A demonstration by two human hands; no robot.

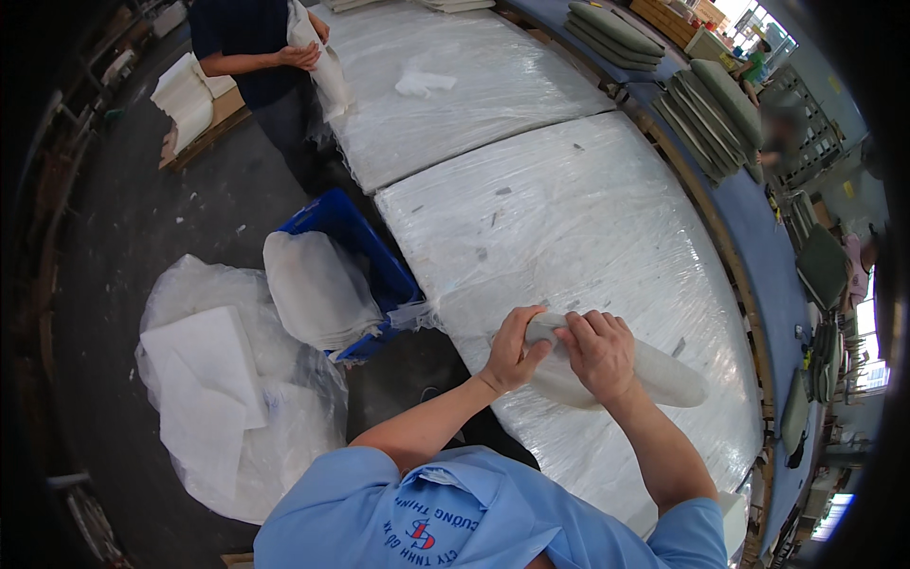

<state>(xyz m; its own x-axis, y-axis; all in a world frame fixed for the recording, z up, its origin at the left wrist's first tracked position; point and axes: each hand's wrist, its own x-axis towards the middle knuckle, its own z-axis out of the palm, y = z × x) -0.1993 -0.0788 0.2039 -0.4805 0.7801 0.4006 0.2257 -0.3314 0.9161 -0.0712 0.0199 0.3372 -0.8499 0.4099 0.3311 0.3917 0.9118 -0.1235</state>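
Note:
A rolled white foam pad in clear plastic (664,375) lies on the plastic-wrapped table (569,218) near its front edge. My left hand (514,349) grips the roll's left end. My right hand (597,353) presses down on top of the roll just beside it, fingers curled over the plastic. The roll's right end sticks out past my right wrist.
A blue crate (374,261) with stacked white pads (318,289) stands left of the table. A big plastic bag of white foam sheets (218,379) lies on the floor. Another person (261,47) holds a white pad at the far table. Green cushions (711,104) are stacked at the back right.

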